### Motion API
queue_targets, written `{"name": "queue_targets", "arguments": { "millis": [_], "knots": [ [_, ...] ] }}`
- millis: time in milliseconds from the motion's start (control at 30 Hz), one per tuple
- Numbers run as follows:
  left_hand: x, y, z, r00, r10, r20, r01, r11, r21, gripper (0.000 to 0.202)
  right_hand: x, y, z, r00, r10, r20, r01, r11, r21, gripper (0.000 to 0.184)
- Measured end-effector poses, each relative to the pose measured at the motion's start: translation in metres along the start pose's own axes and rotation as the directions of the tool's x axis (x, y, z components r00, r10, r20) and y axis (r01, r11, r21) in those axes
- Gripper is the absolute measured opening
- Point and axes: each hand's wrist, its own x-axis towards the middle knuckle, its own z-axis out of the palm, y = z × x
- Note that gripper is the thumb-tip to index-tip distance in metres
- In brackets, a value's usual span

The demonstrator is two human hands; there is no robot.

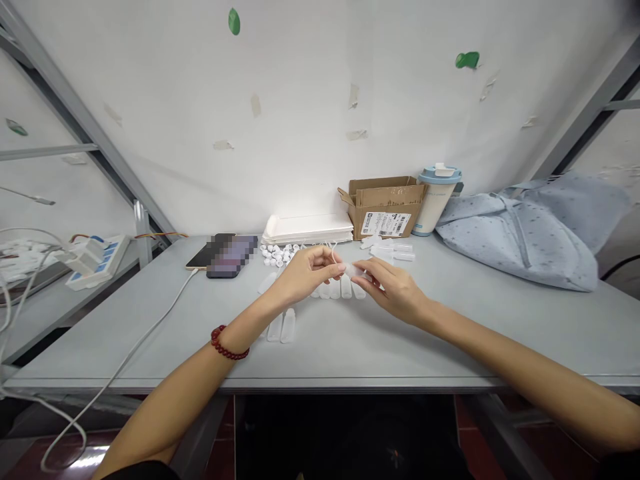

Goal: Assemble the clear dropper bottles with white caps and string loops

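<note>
Head view: near the frame's centre, the right hand [395,288] grasps a translucent bottle [354,270]; the left hand [311,272] pinches its end above the counter [400,357].

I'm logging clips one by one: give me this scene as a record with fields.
right hand: holds a translucent bottle
left hand: pinched at that bottle's end, exact grip unclear
surface: gray table
under hands: row of similar bottles
front left: more bottles
back: white caps, open cardboard box, lidded tumbler
left: two phones, white cable
right: pale-blue patterned fabric
</note>
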Motion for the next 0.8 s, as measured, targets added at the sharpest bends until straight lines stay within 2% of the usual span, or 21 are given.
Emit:
{"name": "queue_targets", "arguments": {
  "millis": [133, 367, 467, 700, 800],
  "knots": [
    [-0.0004, 0.001, 0.0001, 1.0, -0.018, 0.011, 0.018, 1.0, 0.012, 0.027, -0.0004, 0.0005, 0.0003, 1.0, 0.018, 0.001, -0.018, 1.0, -0.008, 0.018],
    [-0.0036, 0.0071, 0.0013, 0.998, -0.003, 0.062, 0.004, 1.0, -0.02, 0.02, -0.0055, 0.001, 0.0029, 0.996, -0.015, 0.083, 0.015, 1.0, 0.011, 0.033],
    [-0.0041, 0.0067, 0.002, 0.998, -0.005, 0.065, 0.007, 1.0, -0.022, 0.018, -0.0065, 0.0013, 0.0035, 0.994, -0.007, 0.109, 0.007, 1.0, -0.005, 0.033],
    [-0.0036, 0.006, 0.0059, 0.998, -0.004, -0.058, 0.004, 1.0, 0.009, 0.021, -0.0044, 0.0007, 0.0017, 0.999, -0.011, 0.053, 0.011, 1.0, -0.006, 0.022],
    [-0.0054, 0.0069, 0.0085, 0.972, 0.133, -0.195, -0.101, 0.981, 0.167, 0.032, -0.004, -0.0003, 0.0015, 0.999, 0.032, 0.042, -0.033, 0.999, 0.031, 0.021]
  ]
}}
